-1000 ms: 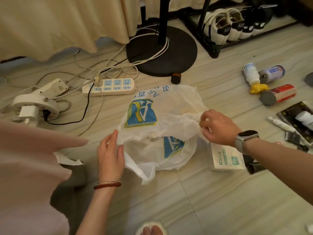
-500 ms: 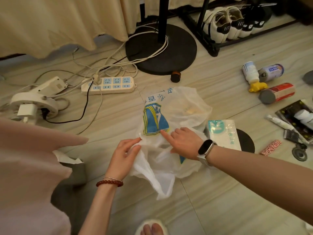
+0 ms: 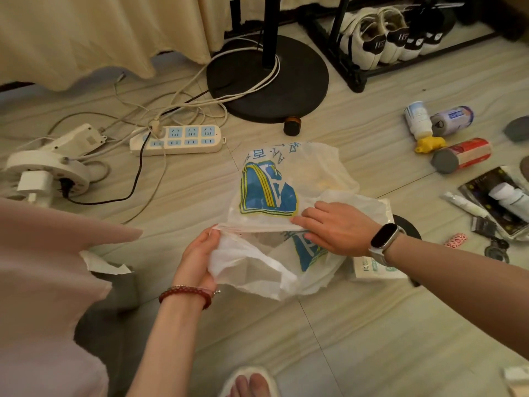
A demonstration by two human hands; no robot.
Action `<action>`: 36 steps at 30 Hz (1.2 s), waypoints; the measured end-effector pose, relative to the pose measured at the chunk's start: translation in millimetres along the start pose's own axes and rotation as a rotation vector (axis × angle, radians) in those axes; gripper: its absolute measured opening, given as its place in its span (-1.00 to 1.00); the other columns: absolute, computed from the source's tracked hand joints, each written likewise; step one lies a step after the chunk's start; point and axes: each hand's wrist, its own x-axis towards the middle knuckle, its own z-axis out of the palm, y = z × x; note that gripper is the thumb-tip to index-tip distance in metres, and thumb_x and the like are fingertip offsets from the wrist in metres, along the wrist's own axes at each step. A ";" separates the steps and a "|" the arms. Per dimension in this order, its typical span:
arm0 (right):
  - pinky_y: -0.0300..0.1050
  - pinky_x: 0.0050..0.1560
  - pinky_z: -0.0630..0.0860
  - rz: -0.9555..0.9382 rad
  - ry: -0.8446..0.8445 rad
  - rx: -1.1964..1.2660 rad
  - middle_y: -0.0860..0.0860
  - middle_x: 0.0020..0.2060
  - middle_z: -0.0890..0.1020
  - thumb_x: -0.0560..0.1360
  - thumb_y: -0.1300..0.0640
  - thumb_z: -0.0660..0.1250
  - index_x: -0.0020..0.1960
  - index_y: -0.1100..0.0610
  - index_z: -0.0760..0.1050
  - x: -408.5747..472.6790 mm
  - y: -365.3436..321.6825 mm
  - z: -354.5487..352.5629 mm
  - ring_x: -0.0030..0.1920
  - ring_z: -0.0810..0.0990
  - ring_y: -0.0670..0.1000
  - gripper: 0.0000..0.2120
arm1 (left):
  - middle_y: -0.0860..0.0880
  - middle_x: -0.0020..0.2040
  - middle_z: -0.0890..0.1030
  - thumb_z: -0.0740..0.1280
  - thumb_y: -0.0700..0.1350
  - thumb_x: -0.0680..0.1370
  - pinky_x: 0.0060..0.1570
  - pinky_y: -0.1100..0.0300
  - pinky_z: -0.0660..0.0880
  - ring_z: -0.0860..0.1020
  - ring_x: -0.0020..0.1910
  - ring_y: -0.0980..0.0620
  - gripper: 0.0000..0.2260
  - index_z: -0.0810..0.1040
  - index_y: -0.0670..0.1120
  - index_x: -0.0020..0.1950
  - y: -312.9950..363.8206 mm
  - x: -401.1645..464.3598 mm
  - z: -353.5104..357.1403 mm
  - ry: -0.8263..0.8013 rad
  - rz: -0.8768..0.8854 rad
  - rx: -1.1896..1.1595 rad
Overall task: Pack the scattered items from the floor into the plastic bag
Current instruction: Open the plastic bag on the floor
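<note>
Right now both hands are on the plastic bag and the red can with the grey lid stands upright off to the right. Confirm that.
Not quite. Both the left hand and the right hand are on the plastic bag, but the red can lies on its side on the floor, grey lid facing the camera. The head view shows it.

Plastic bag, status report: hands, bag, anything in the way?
Both hands on plastic bag: left hand grips its edge, right hand pinches the film. Mouth not yet spread. Tissue pack partly underneath; bottles lie right.
</note>
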 end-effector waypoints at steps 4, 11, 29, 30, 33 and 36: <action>-0.15 -0.48 0.39 0.031 0.064 -0.059 0.00 -0.37 0.58 0.51 0.07 0.08 0.07 0.17 0.53 1.3 1.3 -2.0 -0.36 0.47 0.04 -0.68 | -0.04 -0.35 0.58 0.10 -0.26 0.59 -0.47 0.34 0.48 0.53 -0.51 0.19 -0.76 0.48 -0.08 -0.20 -3.0 4.7 -1.3 0.119 0.157 0.193; -0.10 -0.03 0.33 0.618 0.217 0.583 0.19 -0.10 0.54 0.58 0.23 0.10 -0.04 0.32 0.45 13.8 0.5 -16.6 0.00 0.46 0.18 -0.80 | 0.38 -0.25 0.56 0.25 0.25 0.40 -0.19 0.57 0.34 0.48 -0.20 0.46 -0.57 0.58 0.02 0.13 -16.6 0.9 -19.1 -0.114 0.615 0.924; -0.02 -0.16 0.43 0.271 -0.258 0.118 0.08 0.18 0.37 0.57 -0.13 0.01 0.42 0.02 0.16 1.4 -7.7 -23.9 -0.03 0.53 0.13 -0.53 | 0.05 -0.37 0.50 0.14 -0.11 0.60 -0.43 0.38 0.44 0.46 -0.42 0.15 -0.74 0.41 -0.06 -0.28 -11.3 4.4 -21.2 0.124 0.214 0.367; -0.04 -0.17 0.40 0.316 -0.244 0.103 0.09 0.19 0.38 0.58 -0.08 0.01 0.38 0.05 0.24 0.4 -3.1 -22.5 0.00 0.53 0.15 -0.59 | 0.11 -0.38 0.53 0.18 -0.13 0.58 -0.41 0.42 0.43 0.47 -0.42 0.20 -0.76 0.44 -0.04 -0.29 -12.0 3.2 -22.8 0.108 0.277 0.509; -0.03 -0.15 0.42 0.511 -0.085 0.205 0.11 0.06 0.55 0.59 0.01 0.06 0.16 0.11 0.44 -2.2 2.3 -14.4 -0.02 0.54 0.19 -0.72 | 0.24 -0.25 0.58 0.26 -0.10 0.54 -0.28 0.51 0.37 0.52 -0.25 0.30 -0.89 0.56 0.02 -0.13 -19.5 1.9 -33.9 0.009 0.464 0.939; -0.09 -0.22 0.35 0.791 0.124 0.825 0.10 -0.24 0.55 0.59 0.15 0.10 -0.11 0.15 0.45 13.3 -3.6 -6.9 -0.21 0.49 0.09 -0.80 | 0.15 -0.10 0.54 0.09 0.26 0.47 -0.33 0.38 0.39 0.51 -0.20 0.10 -0.52 0.48 0.04 0.25 -29.2 5.0 -43.4 -0.019 0.646 1.374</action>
